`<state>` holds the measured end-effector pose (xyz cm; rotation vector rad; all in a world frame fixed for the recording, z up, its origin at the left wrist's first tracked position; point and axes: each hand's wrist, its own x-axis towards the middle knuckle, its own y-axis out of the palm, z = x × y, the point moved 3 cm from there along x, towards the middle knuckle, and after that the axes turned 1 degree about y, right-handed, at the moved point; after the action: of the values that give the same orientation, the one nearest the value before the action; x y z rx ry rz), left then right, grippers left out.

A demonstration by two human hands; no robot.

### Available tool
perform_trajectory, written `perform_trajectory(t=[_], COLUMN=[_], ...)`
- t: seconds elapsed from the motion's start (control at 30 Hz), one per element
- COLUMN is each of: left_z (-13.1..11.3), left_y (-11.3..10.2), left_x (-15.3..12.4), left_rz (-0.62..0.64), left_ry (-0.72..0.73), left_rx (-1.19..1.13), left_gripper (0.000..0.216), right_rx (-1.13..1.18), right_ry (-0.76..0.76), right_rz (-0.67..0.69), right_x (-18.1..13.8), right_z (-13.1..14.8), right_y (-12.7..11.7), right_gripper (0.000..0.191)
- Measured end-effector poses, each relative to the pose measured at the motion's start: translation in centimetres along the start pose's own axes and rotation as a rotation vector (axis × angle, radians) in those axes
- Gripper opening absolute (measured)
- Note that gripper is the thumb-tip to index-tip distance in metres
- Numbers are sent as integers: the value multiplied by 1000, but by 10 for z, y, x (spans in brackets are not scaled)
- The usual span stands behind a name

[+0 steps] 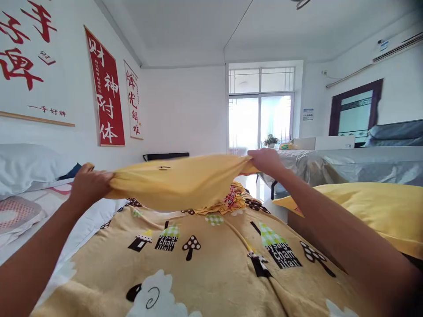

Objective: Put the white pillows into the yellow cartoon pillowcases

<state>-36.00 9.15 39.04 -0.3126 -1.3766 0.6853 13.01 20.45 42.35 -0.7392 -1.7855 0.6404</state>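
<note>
Yellow cloth: in the head view, the yellow cloth (178, 180) is stretched in the air, seen against the far edge of the patterned blanket (214, 251); its middle sags and blurs.
Left hand: the left hand (90, 182) is fisted round the cloth's left end.
Right hand: the right hand (266, 160) grips the bunched right end, slightly higher.
Ruffled cloth: the ruffled cloth (236, 198) lies near the blanket's far edge, partly behind the yellow one; whether they touch, I cannot tell.
Yellow pillow: the yellow pillow (370, 204) sits beyond the blanket's right edge.
Good handling: level hands and an even pull should suit best; pinching nearer the corners would likely bunch the fabric less.
</note>
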Motion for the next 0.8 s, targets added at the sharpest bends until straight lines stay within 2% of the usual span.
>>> perform_trajectory(t=[0.13, 0.27, 0.37, 0.43, 0.53, 0.6, 0.67, 0.8], left_z=[-7, -22, -28, -24, -9, 5, 15, 18], left_y=[12, 25, 31, 27, 11, -2, -13, -22], left_x=[6, 10, 9, 15, 36, 49, 55, 42], left_rz=[-38, -35, -42, -29, 16, 106, 229, 396], left_ry=[29, 105, 82, 50, -64, -180, -282, -463], left_rx=[288, 312, 339, 356, 322, 198, -94, -706], left_gripper=[28, 29, 28, 26, 24, 22, 29, 63], right_rx=[-66, -82, -81, -84, -78, -61, -18, 191], right_ry=[69, 39, 21, 21, 80, 146, 198, 349], right_rz=[-9, 34, 62, 60, -22, -93, -138, -219], right_x=[1, -1, -3, 0, 11, 18, 21, 17], right_z=[-10, -9, -7, -10, -23, -35, -49, -76], right_y=[18, 38, 49, 46, 24, 6, -7, -11], right_gripper=[32, 32, 31, 32, 32, 32, 31, 28])
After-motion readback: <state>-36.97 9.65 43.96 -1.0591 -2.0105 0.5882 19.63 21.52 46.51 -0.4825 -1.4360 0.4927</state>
